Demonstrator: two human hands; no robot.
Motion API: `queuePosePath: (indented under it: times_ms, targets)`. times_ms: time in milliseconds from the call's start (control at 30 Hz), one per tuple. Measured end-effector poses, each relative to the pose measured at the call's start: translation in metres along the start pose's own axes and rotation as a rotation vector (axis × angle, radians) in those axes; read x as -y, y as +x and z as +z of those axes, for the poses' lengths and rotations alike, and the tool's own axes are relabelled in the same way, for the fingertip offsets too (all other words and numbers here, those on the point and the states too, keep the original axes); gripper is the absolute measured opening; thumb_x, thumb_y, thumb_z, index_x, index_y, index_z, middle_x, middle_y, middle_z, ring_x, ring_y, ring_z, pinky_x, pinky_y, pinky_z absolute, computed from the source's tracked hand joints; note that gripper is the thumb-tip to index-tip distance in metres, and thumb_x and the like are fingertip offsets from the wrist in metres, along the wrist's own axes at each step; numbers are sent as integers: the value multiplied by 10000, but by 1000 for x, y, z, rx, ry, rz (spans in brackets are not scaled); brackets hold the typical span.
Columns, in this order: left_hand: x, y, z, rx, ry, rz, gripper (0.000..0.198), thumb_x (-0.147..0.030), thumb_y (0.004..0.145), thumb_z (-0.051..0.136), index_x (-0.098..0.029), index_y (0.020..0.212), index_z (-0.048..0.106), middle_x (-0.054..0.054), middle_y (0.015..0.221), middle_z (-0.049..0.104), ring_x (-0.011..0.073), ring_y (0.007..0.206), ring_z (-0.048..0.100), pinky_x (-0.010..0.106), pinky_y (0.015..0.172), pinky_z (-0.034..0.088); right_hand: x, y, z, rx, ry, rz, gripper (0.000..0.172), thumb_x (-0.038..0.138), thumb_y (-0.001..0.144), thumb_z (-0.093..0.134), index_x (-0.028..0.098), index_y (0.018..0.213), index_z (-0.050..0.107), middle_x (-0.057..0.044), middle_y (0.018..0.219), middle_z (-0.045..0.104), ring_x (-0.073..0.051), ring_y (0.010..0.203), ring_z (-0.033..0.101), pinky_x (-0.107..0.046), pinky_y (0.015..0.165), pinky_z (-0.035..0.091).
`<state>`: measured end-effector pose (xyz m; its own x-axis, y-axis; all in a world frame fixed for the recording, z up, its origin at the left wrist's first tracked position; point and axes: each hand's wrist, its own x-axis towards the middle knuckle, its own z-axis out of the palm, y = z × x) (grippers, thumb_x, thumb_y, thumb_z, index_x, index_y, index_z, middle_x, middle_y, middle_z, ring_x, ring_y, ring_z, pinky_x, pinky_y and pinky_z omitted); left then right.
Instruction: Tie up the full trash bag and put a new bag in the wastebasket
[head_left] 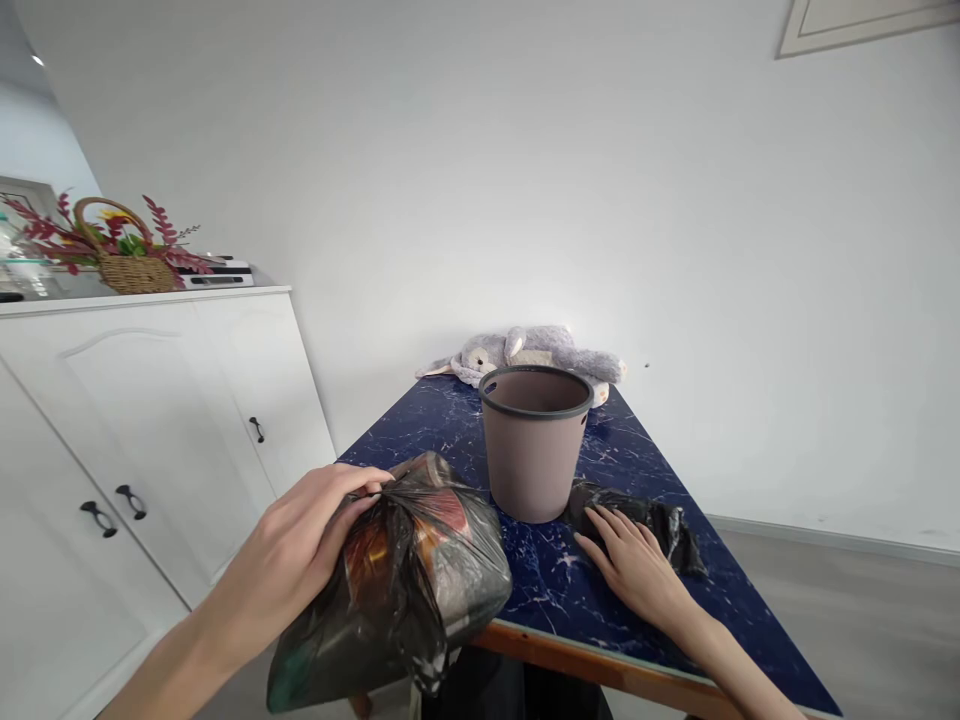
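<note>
My left hand [300,545] grips the gathered top of a full black plastic bag [405,590] that hangs over the near left corner of the blue marble-patterned table [570,580]. Coloured packaging shows through the bag's thin film. My right hand [637,565] lies flat on the table with its fingertips on a crumpled, empty black bag [660,520]. A grey-brown plastic bin [534,440] with a dark rim stands upright and empty between the two bags, slightly farther back.
A grey plush toy [525,350] lies at the table's far end against the white wall. On the left, a white cabinet [150,430] carries a wicker basket of flowers [127,255]. Bare floor shows to the right of the table.
</note>
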<state>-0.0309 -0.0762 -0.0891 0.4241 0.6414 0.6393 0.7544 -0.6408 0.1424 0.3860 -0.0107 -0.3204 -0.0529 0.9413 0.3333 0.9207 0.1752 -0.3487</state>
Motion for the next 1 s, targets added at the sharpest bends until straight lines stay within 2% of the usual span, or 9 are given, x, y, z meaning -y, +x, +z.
queuePosePath:
  times_ms: [100,233,467,567,667,767,867,900,1000]
  targets:
    - [-4,-1,8,25,-18,-8,300,-421,1091,488,-356,1338,647,19,1235,757,262,1092,738,352,924,607,-16,-18,4,63,-28,-22,626,573,1064,415,216,1557,561,-99,1641,497,-349,1569,381,-595,1285,300]
    - [-12,2,21,58,-61,9,283,-400,1096,487,-351,1329,641,19,1225,753,249,1105,725,345,930,593,-23,-35,-9,79,-28,-33,617,591,1073,395,265,1575,545,-54,1657,476,-319,1574,378,-571,1286,329]
    - [-25,8,38,105,-124,37,295,-365,1113,443,-299,1327,635,53,1247,735,252,1160,694,380,979,580,-38,-46,-27,178,-41,11,633,592,1059,422,222,1548,582,-76,1666,453,-338,1581,357,-582,1303,292]
    - [-25,8,42,105,-143,84,281,-324,1118,453,-305,1348,612,46,1255,728,234,1157,692,353,970,572,-38,-54,-45,157,43,10,668,618,1015,509,203,1532,594,-101,1670,449,-370,1590,327,-604,1316,249]
    - [-29,11,47,133,-157,129,289,-255,1124,443,-299,1373,582,53,1253,718,218,1147,688,329,938,566,-10,-60,-86,102,240,3,618,599,1035,514,293,1572,528,-72,1691,428,-349,1552,412,-558,1267,381]
    - [-39,18,52,188,-173,228,288,-198,1124,443,-274,1376,563,67,1200,709,215,1118,676,324,910,552,44,-61,-136,167,486,-30,498,551,1077,496,395,1550,512,-55,1586,552,-289,1383,597,-427,1062,589]
    - [-56,30,56,277,-183,370,281,-152,1112,468,-245,1364,551,72,1119,691,218,1064,645,327,885,527,100,-54,-173,201,607,-150,464,493,1050,587,383,1500,566,-87,1504,588,-265,1201,675,-368,938,624]
    - [-63,34,56,296,-184,421,288,-130,1105,474,-230,1365,547,76,1103,683,220,1050,632,332,885,520,115,-50,-180,223,634,-184,453,462,1039,611,382,1484,582,-87,1518,564,-255,1161,682,-341,869,635]
    - [-83,44,58,294,-186,553,316,-52,1074,477,-179,1355,547,86,1062,669,223,1018,609,343,885,508,145,-39,-186,266,644,-291,311,298,1003,657,309,1311,696,-73,1346,651,-220,1061,679,-327,893,595]
